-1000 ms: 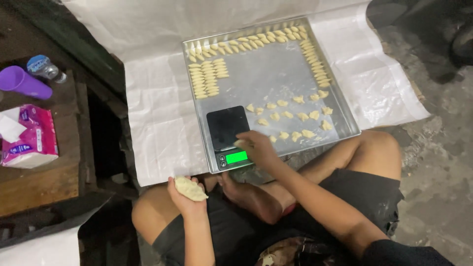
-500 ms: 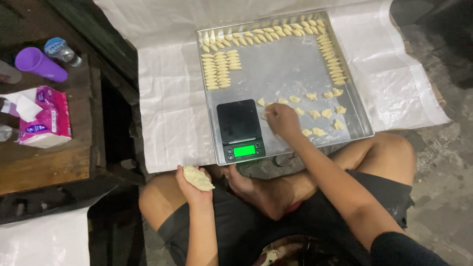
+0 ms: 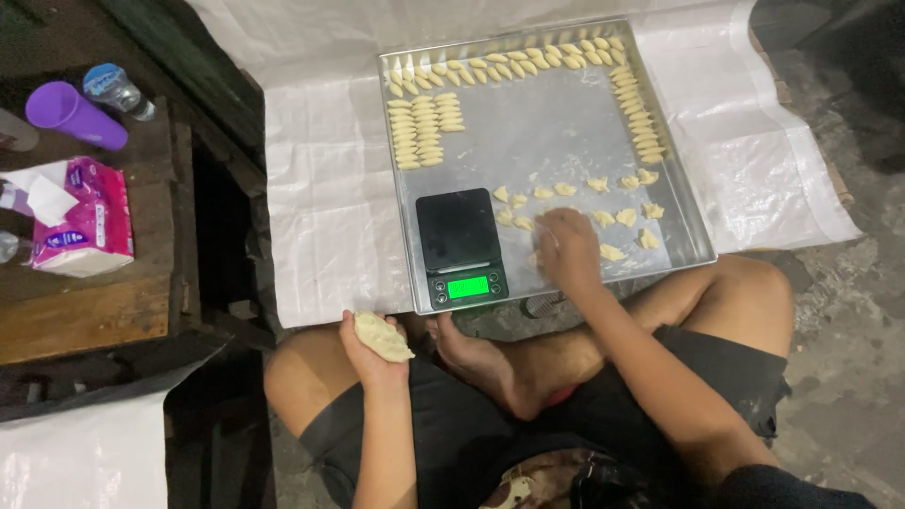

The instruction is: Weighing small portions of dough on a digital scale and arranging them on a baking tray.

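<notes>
My left hand (image 3: 370,351) holds a pale lump of dough (image 3: 382,336) above my left knee. My right hand (image 3: 566,247) reaches onto the metal tray (image 3: 547,132), palm down, among loose small dough pieces (image 3: 624,218) near the tray's front; whether it holds one I cannot tell. A black digital scale (image 3: 459,243) with a lit green display sits at the tray's front left, just left of my right hand. Rows of shaped dough pieces (image 3: 424,132) line the tray's far and side edges.
The tray rests on a white plastic sheet (image 3: 320,188) on the floor. At left is a wooden bench (image 3: 85,302) with a pink tissue pack (image 3: 80,221), a purple cup (image 3: 74,115) and a bottle (image 3: 115,90). My crossed legs lie below the tray.
My right hand moved from the scale's edge rightward onto the tray among the loose pieces. My left hand keeps hold of the dough lump.
</notes>
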